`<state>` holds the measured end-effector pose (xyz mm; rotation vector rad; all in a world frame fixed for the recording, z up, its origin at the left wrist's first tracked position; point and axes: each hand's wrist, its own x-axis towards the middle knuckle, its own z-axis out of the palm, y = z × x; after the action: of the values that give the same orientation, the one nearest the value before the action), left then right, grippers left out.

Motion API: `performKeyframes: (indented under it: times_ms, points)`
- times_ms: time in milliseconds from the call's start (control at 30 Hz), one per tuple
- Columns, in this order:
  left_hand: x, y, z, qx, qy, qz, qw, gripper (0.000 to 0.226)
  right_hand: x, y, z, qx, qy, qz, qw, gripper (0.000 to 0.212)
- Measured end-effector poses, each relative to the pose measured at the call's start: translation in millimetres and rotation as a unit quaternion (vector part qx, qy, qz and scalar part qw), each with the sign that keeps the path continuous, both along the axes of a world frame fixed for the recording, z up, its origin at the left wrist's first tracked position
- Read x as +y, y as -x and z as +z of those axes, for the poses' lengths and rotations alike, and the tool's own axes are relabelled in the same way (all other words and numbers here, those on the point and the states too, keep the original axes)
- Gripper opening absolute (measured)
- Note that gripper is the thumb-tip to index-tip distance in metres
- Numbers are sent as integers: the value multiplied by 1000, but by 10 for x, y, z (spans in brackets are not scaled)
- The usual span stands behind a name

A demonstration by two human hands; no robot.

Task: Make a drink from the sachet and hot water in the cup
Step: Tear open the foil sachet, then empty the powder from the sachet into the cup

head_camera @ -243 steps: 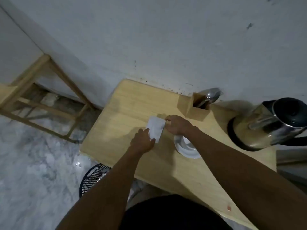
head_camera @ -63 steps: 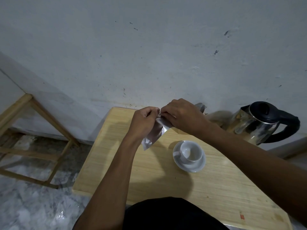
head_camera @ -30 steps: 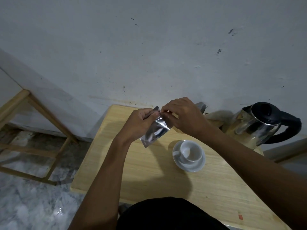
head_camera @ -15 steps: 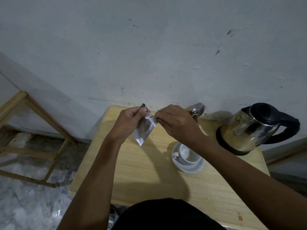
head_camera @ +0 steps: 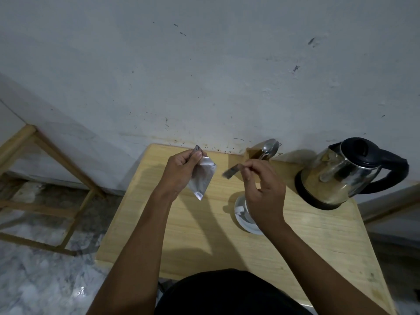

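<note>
My left hand (head_camera: 179,171) holds a silvery sachet (head_camera: 202,178) by its top corner, above the wooden table (head_camera: 181,235). The sachet hangs down with its top torn. My right hand (head_camera: 263,192) pinches the torn-off strip (head_camera: 231,171), held apart to the right of the sachet. Beneath my right hand stands a white cup (head_camera: 244,212) on a white saucer (head_camera: 247,227), mostly hidden by the hand. A steel kettle (head_camera: 334,176) with a black lid and handle stands at the table's right rear.
A small wooden holder (head_camera: 253,154) with spoons (head_camera: 269,148) stands against the wall behind my right hand. A wooden frame (head_camera: 45,178) stands on the marble floor to the left. The wall runs close behind the table.
The strip has come off the sachet's top. My hands have moved apart, the right one carrying the strip to the right over the cup.
</note>
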<state>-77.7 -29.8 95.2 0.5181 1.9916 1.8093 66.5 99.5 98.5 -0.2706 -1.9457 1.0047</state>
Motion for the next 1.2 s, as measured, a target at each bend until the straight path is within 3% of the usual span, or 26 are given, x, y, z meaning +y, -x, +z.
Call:
performKeyframes:
  times_ms: [133, 233, 400, 567, 800, 900, 1000, 1100, 1200]
  points:
    - [-12, -39, -51, -15, 21, 10, 1000, 22, 6, -12, -63, -53, 253, -35, 965, 6]
    - [-71, -72, -90, -20, 34, 16, 999, 29, 50, 7, -267, -139, 346, -30, 927, 10]
    - [-205, -179, -101, -41, 40, 23, 998, 20, -16, 65, -663, -330, 241, 23, 913, 6]
    - [-362, -279, -172, -49, 41, 37, 997, 18, -176, 262, -1023, -464, 218, 80, 855, 11]
    - [-485, -398, -306, -56, 67, 52, 995, 17, -233, 441, -1439, -498, 292, 108, 809, 21]
    - [-483, -437, -339, -52, 75, 47, 995, 22, -208, 418, -1417, -540, 220, 139, 800, 40]
    - [-466, -452, -366, -51, 79, 48, 994, 23, -158, 280, -1212, -529, 159, 130, 824, 38]
    - [-417, -467, -370, -57, 82, 47, 994, 21, -118, 35, -942, -403, 302, 100, 858, 30]
    - [-296, -517, -361, -63, 76, 31, 995, 20, -81, -200, -773, -335, 428, 131, 829, 23]
